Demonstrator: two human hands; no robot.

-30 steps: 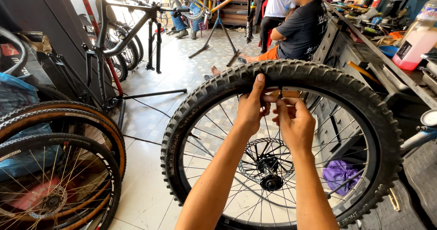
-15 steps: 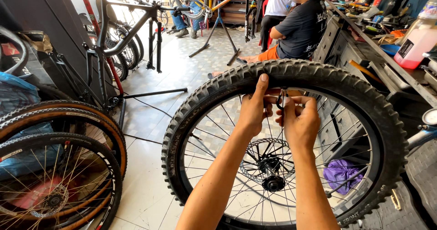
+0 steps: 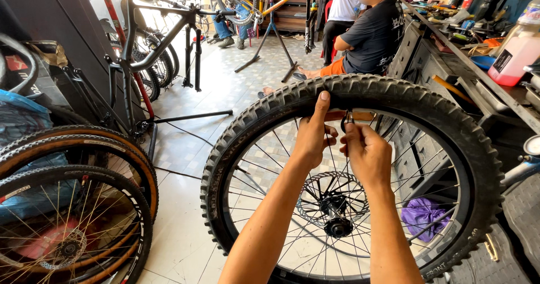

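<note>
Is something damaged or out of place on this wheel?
No damage shows. At the top of the wheel, the left hand pushes the tyre edge up, baring the rim, while the right hand pinches the small valve.

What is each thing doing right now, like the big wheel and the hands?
Knobby wheel: upright, gripped at its top.
Left hand: thumb pressed on the tyre.
Right hand: pinching the small valve at the rim.
Brake disc: mounted on the hub.
Black bike: raised on a stand.
Pink bottle: standing upright.
</note>
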